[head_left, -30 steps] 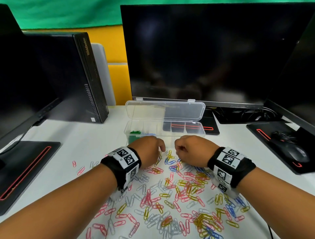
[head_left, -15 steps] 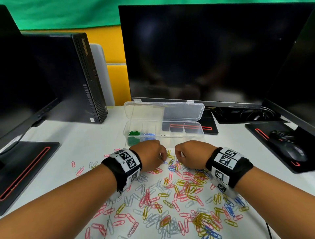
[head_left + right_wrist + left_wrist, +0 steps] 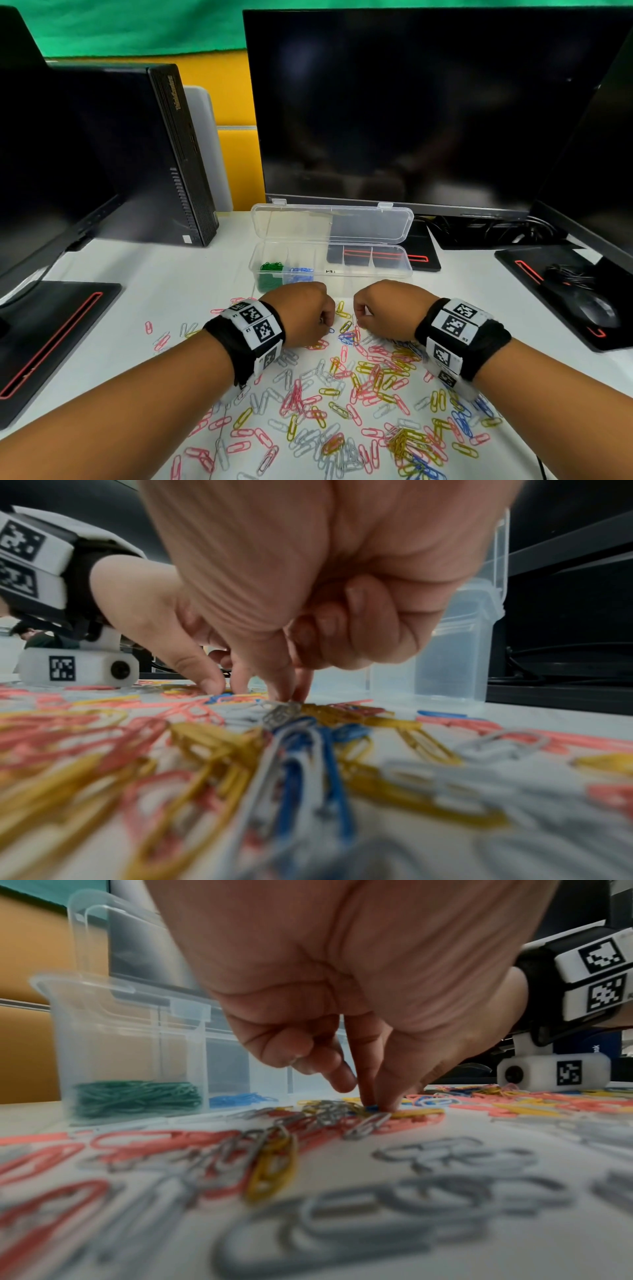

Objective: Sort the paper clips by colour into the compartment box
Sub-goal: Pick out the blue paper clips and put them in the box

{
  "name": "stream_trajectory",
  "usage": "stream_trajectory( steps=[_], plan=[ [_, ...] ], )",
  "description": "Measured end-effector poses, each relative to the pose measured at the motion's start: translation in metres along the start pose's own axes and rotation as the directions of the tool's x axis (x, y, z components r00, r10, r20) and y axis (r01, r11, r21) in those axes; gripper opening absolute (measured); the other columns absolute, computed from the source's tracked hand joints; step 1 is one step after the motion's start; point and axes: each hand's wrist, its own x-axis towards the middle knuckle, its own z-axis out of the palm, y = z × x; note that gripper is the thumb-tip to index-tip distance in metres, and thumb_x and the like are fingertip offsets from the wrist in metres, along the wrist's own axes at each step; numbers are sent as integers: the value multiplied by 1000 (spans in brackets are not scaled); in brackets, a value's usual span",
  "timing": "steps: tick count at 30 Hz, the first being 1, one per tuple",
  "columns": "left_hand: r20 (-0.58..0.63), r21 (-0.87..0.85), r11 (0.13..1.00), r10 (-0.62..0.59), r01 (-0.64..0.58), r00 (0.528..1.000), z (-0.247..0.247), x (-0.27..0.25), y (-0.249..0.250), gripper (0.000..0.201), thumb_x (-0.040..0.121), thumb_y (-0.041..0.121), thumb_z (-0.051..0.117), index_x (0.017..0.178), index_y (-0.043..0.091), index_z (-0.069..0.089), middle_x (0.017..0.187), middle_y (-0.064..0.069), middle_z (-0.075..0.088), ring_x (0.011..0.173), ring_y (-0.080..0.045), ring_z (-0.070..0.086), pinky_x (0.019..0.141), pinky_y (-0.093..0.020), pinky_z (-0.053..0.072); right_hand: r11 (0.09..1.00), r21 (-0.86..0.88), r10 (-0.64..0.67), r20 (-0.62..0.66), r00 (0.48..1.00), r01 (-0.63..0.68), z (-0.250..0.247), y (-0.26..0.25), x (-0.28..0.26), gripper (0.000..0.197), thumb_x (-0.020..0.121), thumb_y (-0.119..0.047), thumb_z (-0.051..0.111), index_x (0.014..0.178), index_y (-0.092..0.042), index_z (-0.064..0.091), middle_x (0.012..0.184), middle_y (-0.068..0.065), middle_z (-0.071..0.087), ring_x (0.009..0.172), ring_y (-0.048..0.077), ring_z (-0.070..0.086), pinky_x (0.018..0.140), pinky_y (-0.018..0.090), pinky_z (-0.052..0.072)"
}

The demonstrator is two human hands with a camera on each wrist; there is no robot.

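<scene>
The clear compartment box point(image 3: 373, 272) stands open beyond both hands, with green clips point(image 3: 271, 274) in its leftmost compartment and blue clips point(image 3: 301, 270) in the one beside it. Loose pink, yellow, white and blue paper clips point(image 3: 342, 404) cover the table in front of me. My left hand point(image 3: 327, 320) has its thumb and forefinger tips down on the table, pinching a blue clip point(image 3: 371, 1108). My right hand point(image 3: 358, 317), other fingers curled, pinches a white clip point(image 3: 284, 712) at the pile's far edge. The hands are a few centimetres apart.
A large monitor point(image 3: 428, 109) stands behind the box, its black base point(image 3: 424, 253) right behind it. A black computer case point(image 3: 154, 154) is at the back left, a mouse point(image 3: 596, 308) on a dark pad at the right, another monitor base point(image 3: 51, 335) at the left.
Both hands have drawn back slightly from the box towards me, uncovering the blue clips' compartment. Their fingertips have come down onto clips at the pile's far edge.
</scene>
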Motion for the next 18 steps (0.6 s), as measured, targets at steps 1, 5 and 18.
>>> stream_trajectory(
  steps=[1, 5, 18],
  plan=[
    [-6, 9, 1000, 9, -9, 1000, 1, 0, 0, 15, 92, 30, 60, 100, 26, 72, 105, 7, 56, 91, -16, 58, 80, -32, 51, 1000, -7, -6, -6, 1000, 6, 0, 0, 0, 12, 96, -36, 57, 97, -28, 65, 93, -5, 64, 85, 18, 58, 66, 28, 40],
    [-27, 59, 998, 17, -16, 999, 4, 1, 1, 12, 91, 25, 55, 89, 21, 66, 92, 6, 55, 80, -17, 56, 70, -30, 49, 1000, -6, -3, -3, 1000, 2, 0, -1, -1, 15, 96, -36, 55, 99, -28, 67, 91, -6, 63, 83, 17, 58, 67, 28, 41],
    [-13, -117, 989, -95, 93, 995, -21, -23, -12, 29, 97, 16, 46, 101, 27, 72, 103, 4, 56, 90, -15, 59, 83, -24, 46, 996, 83, 36, 90, 995, -43, -6, -3, -6, 15, 83, -28, 56, 73, -23, 46, 78, -4, 56, 71, 18, 49, 57, 29, 35]
  ],
)
